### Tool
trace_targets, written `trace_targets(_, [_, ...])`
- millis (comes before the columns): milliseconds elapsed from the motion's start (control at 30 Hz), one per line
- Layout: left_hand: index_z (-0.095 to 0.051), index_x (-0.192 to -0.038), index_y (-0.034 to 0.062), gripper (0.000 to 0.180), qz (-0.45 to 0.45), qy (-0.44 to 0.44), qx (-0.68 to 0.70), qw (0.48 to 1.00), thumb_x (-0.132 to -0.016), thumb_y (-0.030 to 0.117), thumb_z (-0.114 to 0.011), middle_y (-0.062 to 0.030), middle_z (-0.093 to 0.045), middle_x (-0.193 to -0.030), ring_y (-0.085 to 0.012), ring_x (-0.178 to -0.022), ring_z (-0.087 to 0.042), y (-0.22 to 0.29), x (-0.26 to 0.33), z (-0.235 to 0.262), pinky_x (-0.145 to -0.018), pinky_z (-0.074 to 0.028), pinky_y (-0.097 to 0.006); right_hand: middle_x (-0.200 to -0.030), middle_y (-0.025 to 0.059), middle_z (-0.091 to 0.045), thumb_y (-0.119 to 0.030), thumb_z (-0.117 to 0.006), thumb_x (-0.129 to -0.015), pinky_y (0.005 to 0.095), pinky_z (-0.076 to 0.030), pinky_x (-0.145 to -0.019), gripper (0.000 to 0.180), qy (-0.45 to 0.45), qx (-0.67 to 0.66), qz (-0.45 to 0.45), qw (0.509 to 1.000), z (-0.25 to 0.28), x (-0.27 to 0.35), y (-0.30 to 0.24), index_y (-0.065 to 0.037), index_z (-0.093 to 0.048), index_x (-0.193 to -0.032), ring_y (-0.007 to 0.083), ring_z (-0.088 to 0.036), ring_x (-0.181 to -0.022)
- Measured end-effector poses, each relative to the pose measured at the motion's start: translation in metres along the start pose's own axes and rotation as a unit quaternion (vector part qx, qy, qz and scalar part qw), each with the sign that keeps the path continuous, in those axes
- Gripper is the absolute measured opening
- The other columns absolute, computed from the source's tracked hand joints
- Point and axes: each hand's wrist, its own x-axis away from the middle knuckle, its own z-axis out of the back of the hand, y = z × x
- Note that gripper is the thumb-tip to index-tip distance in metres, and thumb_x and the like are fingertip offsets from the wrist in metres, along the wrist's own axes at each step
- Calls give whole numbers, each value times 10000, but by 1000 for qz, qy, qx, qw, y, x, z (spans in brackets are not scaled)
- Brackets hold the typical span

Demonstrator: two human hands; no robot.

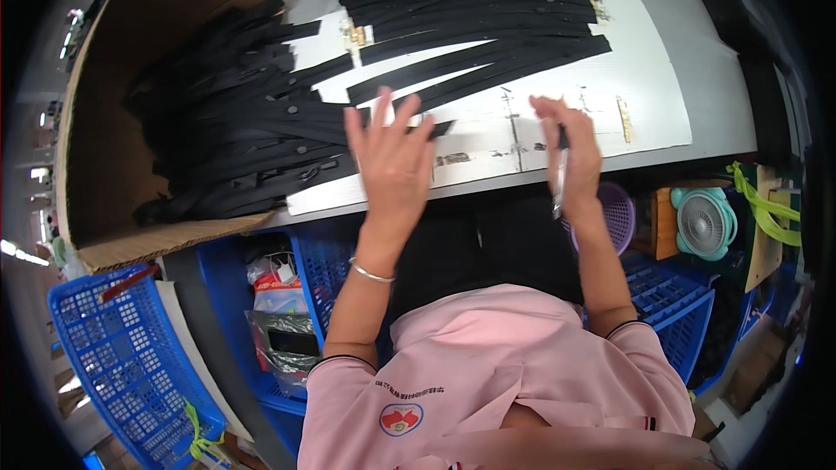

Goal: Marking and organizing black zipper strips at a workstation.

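Note:
My left hand (392, 157) is spread open, fingers apart, above the near edge of the white work table (662, 104), just over the end of a black strap (453, 91). A silver bangle sits on that wrist. My right hand (570, 152) is closed around a slim silver pen-like tool (557, 191) that points down toward me. Several long black straps lie fanned across the table beyond both hands, and a larger heap of black straps (235, 139) lies to the left.
A big cardboard sheet (113, 122) lies under the strap heap at left. Blue plastic crates (131, 365) stand below the table, with a purple basket (618, 213) and a small teal fan (704, 222) at right. Small brass fittings (357, 35) rest on the table.

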Motion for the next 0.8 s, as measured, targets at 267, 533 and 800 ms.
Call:
trace_targets(267, [-467,-1501,-4,579,4,-177,57,983,-964,100,-655,-208,-440,-1570,-366,-1503,-358,65,3,-63,-1240,-192,-571,-1183,115,-726,-1,-727,-840,482,-402,-1068,461,-44,76,43,995,-9,37,-24,-49,-631,-1289,255,-686,-1142])
trace_targets(533, [-429,-1531,-12,689,3,-168,17,986,-964,271,-701,-180,-438,-1588,-333,-1513,-357,54,22,-43,-1234,-173,-606,-1277,72,-711,-45,-714,-891,503,-295,-1175,429,-63,185,32,980,49,37,38,-90,-637,-1311,234,-646,-1228])
trace_targets(800, [-459,-1524,19,667,58,-165,-6,985,-968,297,-700,-150,-448,-1588,-311,-1520,-350,55,35,-30,-1213,-57,-683,-1211,83,-700,-109,-691,-963,494,-272,-1213,421,-10,232,-30,972,75,44,75,-149,-658,-1381,231,-599,-1230])
